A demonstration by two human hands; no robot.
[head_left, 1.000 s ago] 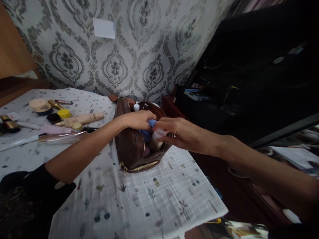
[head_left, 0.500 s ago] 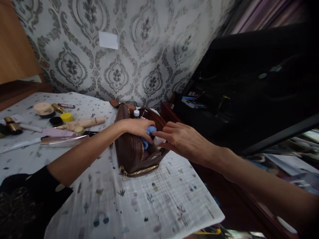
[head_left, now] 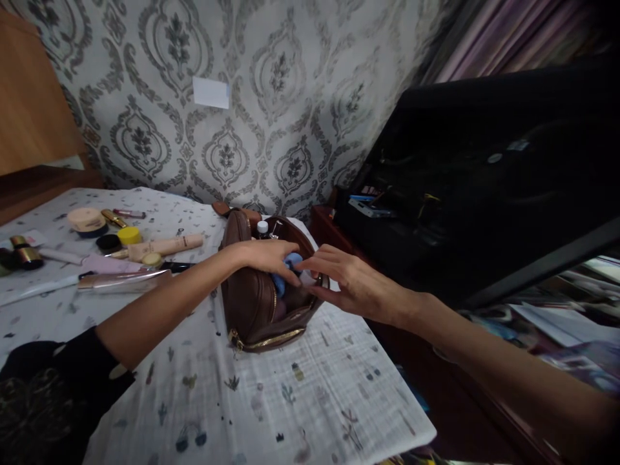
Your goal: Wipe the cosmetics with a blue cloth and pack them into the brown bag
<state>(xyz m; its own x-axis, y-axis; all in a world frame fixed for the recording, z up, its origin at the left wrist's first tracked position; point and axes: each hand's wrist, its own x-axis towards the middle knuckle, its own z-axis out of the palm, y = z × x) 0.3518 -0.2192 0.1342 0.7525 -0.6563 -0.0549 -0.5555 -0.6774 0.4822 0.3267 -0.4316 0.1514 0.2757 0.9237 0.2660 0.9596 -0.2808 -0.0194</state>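
Now, on white printed cloth (head_left: 256, 413), a brown leather zipped bag (head_left: 250, 309) gapes; the left hand (head_left: 268, 253) pinches a rounded blue bundle (head_left: 292, 259) inside — barer than a second ago, so likely easier to handle; the right hand (head_left: 356, 284) is just beside, finger and thumb parted — whether gripping, unclear.

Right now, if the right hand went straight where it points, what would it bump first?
The right hand would probably meet the blue item in the brown bag first, though depth is unclear.

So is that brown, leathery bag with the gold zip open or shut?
Open: the brown, leathery bag gapes at the top, and a small white-capped bottle shows inside.
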